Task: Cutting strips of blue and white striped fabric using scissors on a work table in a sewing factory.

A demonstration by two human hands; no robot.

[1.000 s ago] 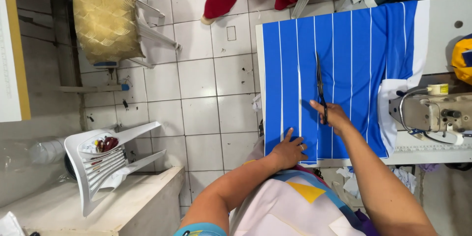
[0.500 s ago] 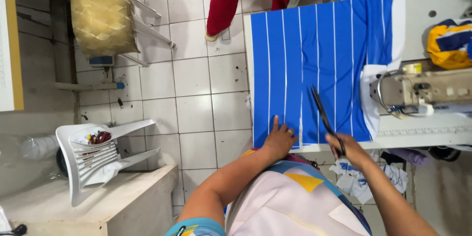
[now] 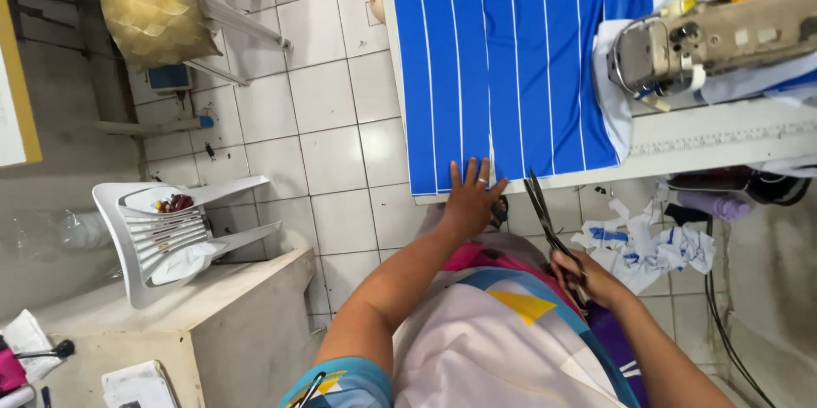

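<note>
Right hand [image 3: 589,279] has its grip wrapped tight around the handles of the scissors [image 3: 551,222], held off the near edge of the desk [image 3: 723,140], long axis slanting up and to the left with the tips aimed at the hem of the blue striped fabric [image 3: 511,59]; the blades look nearly together, though it's hard to be sure at this angle. Left hand [image 3: 471,197] lies flat, fingers spread wide, pressing that fabric's near edge, clamped on nothing. Just right of the fabric sits the sewing machine [image 3: 706,38].
</note>
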